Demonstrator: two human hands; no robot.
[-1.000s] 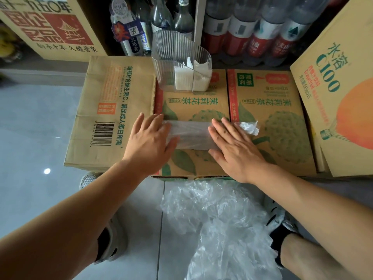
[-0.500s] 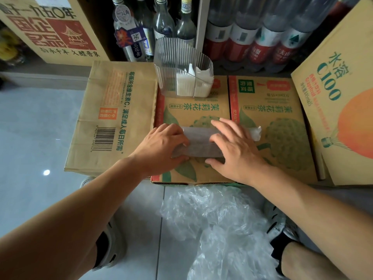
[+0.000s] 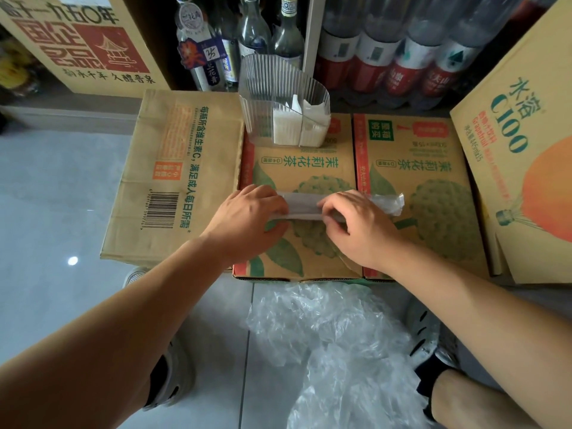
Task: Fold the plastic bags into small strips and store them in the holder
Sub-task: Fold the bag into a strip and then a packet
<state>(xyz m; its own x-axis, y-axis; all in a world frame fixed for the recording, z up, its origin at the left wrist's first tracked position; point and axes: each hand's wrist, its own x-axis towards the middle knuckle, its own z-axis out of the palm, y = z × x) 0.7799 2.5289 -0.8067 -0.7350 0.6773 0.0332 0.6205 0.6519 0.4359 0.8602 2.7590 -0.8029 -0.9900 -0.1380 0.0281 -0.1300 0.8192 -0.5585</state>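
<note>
A clear plastic bag folded into a narrow strip (image 3: pixel 303 205) lies across the top of a green-printed cardboard box (image 3: pixel 309 168). My left hand (image 3: pixel 247 218) grips its left end with curled fingers. My right hand (image 3: pixel 356 224) pinches the strip further right, and the crumpled handle end (image 3: pixel 388 202) sticks out past it. The ribbed clear holder (image 3: pixel 278 97) stands at the back of the box with two folded white bags (image 3: pixel 300 128) inside its right half.
A heap of loose clear bags (image 3: pixel 334 345) lies on the tiled floor between my feet. A flat brown carton (image 3: pixel 173 174) sits to the left, a second tea box (image 3: pixel 433 181) and a leaning orange-printed carton (image 3: pixel 526 150) to the right. Bottles (image 3: pixel 371 51) line the back.
The bag went from a wider flat fold pressed under both open palms to a narrower strip. Both hands curled their fingers round it.
</note>
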